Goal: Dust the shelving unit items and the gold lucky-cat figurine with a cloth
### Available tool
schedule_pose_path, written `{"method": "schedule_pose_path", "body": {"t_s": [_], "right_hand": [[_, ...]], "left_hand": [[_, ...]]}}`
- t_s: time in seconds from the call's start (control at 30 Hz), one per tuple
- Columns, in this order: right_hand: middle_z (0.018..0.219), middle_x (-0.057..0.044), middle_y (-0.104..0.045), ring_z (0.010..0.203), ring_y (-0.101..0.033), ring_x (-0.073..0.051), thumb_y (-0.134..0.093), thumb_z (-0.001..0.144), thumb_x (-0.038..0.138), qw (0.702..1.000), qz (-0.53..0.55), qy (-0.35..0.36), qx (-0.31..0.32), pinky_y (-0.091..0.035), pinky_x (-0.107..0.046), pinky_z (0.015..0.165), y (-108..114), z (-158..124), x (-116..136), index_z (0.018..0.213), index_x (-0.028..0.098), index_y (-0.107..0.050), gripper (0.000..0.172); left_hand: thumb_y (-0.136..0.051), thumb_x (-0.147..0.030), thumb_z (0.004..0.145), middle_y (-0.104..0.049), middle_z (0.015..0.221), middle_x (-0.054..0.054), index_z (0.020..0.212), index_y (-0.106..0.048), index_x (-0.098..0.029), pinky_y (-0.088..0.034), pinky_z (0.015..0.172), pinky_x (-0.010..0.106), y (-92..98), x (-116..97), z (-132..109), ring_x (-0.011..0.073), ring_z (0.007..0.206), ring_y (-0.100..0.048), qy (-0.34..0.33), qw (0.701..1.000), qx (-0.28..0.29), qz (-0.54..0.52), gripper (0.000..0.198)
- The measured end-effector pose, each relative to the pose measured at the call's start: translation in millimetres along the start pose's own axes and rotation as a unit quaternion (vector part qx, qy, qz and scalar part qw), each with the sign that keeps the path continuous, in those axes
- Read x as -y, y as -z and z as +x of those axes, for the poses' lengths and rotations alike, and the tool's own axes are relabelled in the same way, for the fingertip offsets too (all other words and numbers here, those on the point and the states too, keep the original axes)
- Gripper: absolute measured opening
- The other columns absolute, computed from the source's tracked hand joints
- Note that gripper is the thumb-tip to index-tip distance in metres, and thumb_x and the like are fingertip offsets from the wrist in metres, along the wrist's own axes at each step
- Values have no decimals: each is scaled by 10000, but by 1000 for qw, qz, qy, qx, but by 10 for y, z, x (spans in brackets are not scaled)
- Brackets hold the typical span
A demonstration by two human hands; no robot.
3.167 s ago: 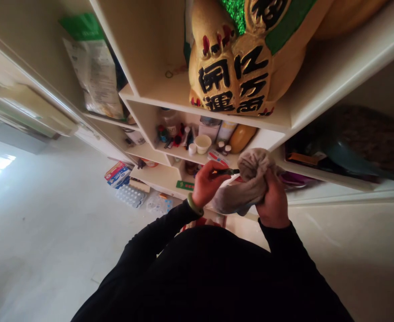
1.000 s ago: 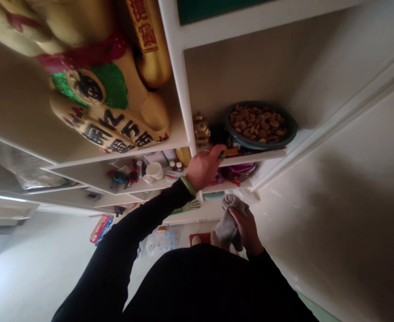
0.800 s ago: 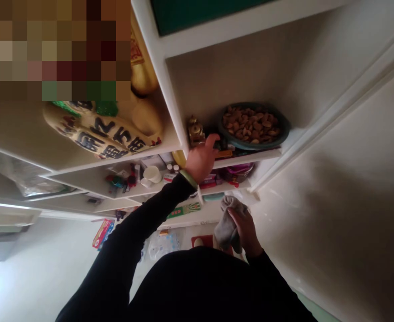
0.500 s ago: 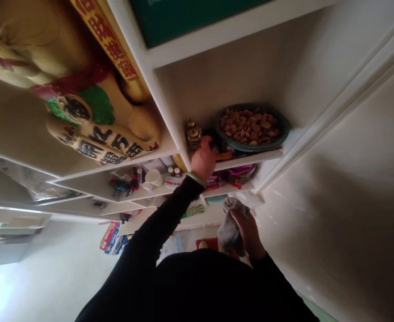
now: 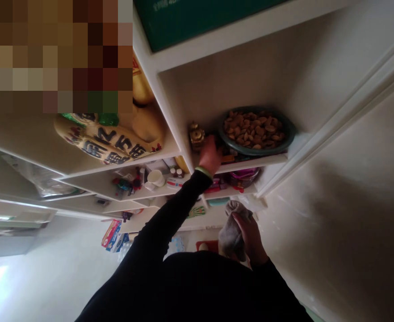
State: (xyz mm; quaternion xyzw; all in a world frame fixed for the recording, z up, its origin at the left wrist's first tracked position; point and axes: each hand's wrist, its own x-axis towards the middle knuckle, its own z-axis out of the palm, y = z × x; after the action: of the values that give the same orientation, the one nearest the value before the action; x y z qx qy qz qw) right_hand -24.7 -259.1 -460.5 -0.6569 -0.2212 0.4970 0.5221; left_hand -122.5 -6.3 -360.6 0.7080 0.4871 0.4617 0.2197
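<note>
My left hand (image 5: 210, 156), a green bangle on its wrist, reaches into a white shelf compartment. Its fingers are among dark small items, close to a small brass ornament (image 5: 196, 137) and just left of a dark green bowl of almonds or similar nuts (image 5: 255, 130). Whether it holds anything is hidden. Lower down, my right hand (image 5: 249, 235) grips a crumpled grey sock or cloth (image 5: 230, 237).
A gold figurine with black characters (image 5: 106, 143) fills the neighbouring compartment, its top blurred out. A white cup (image 5: 156, 178), small bottles and boxes crowd the shelf below. A dark green box (image 5: 197, 22) sits above. A white wall stands to the right.
Compared with the oldest frame, my left hand has left the cloth and gone up into the shelf, with the dark pen-like object no longer visible in it. The view has turned. My right hand keeps the cloth.
</note>
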Motion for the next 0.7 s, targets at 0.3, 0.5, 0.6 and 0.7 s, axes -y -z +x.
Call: {"method": "schedule_pose_path", "body": {"t_s": [0.3, 0.5, 0.6, 0.7], "right_hand": [[1075, -124, -831, 1057, -772, -349, -821, 704, 658, 1000, -5, 28, 8, -597, -486, 951, 33, 12, -51, 1048, 207, -764, 570], [1062, -133, -835, 1061, -767, -359, -793, 726, 678, 999, -22, 21, 13, -606, -463, 916, 66, 36, -79, 1028, 217, -770, 552], [1111, -173, -827, 1140, -756, -411, -697, 769, 704, 994, -84, 58, 31, -601, -534, 981, 115, 58, -91, 1070, 223, -793, 576], [1239, -210, -802, 1306, -694, -483, -700, 733, 617, 971, -162, 151, 93, -532, -642, 1105, 170, 101, -49, 1160, 246, -820, 578]], "left_hand": [[-720, -18, 882, -680, 1064, 128, 894, -650, -200, -562, 1116, 519, -59, -3, 114, 328, 1133, -672, -30, 998, 39, 50, 196], [-666, 7, 896, -686, 1096, 166, 886, -657, -195, -567, 1114, 557, -26, -146, 52, 360, 1136, -679, -59, 996, 40, 44, 202], [-650, -54, 949, -710, 1111, 174, 875, -670, -211, -607, 1060, 572, 150, -269, -271, 357, 1093, -707, -100, 994, 18, 30, 175], [-708, -199, 990, -785, 1126, 125, 919, -720, -269, -648, 1050, 522, 392, -317, -869, 333, 1123, -765, -153, 988, 6, 34, 101]]}}
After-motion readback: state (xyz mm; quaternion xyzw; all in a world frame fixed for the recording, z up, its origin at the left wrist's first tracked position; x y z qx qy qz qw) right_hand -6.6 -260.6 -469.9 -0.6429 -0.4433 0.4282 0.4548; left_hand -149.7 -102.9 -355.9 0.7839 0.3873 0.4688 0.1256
